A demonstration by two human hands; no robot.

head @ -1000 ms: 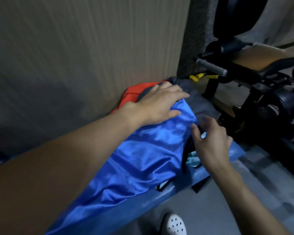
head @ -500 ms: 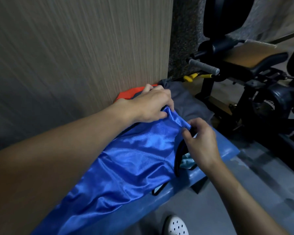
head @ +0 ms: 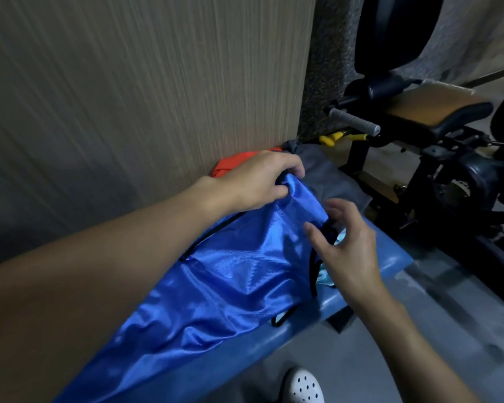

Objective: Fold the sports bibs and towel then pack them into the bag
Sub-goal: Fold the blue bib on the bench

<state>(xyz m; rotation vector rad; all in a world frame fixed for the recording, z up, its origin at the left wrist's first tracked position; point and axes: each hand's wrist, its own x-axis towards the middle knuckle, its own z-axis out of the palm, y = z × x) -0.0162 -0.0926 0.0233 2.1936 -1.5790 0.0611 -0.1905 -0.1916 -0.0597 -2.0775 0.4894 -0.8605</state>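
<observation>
A shiny blue drawstring bag (head: 230,286) lies along a blue bench (head: 390,257). My left hand (head: 253,181) grips the far corner of the bag's mouth. My right hand (head: 346,248) is at the near side of the mouth, thumb and fingers curled around the edge and its black cord. An orange bib (head: 230,164) lies against the wall behind my left hand. A grey towel (head: 332,181) lies just past the bag. A bit of light blue fabric (head: 326,277) shows under my right hand.
A wood-panelled wall (head: 143,97) runs close along the bench's left side. A black exercise machine (head: 448,170) with a padded seat and grey handle stands to the right. Below the bench are the grey floor and my white shoe (head: 303,388).
My left hand went from lying flat on the bag to gripping the mouth's far corner and lifting it. My right hand stayed at the near edge, its fingers spreading somewhat.
</observation>
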